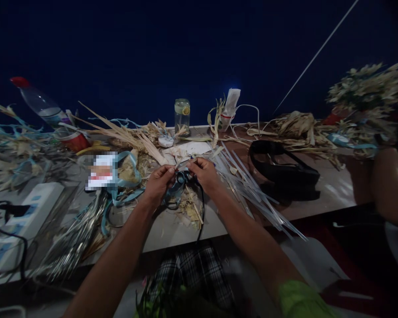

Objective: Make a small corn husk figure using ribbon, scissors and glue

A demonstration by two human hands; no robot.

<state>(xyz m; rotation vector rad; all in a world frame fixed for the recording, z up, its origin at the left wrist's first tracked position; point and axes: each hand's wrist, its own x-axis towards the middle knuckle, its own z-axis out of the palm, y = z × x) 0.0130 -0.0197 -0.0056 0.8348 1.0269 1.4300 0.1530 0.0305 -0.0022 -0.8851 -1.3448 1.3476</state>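
Both of my hands meet over the middle of the table, fingertips pinched and close together. Between my left hand (162,180) and my right hand (204,171) runs a small pale strip (182,167), held at both ends; blur hides its exact kind. Just below the fingers lie a tangle of blue ribbon (178,187) and a black cable (202,212). Dried husk scraps (189,207) are scattered under my hands. Behind them is a white sheet (194,148) with husk pieces on it. Clear plastic rods (248,181) spread out beside my right forearm.
At left are a power strip (29,221), a bundle of metal wires (76,238) and a tilted plastic bottle (40,104). A lidded jar (182,115) stands at the back. To the right lie a black strap-like object (281,172) and husk flowers (368,90); another person's arm (389,185) shows there.
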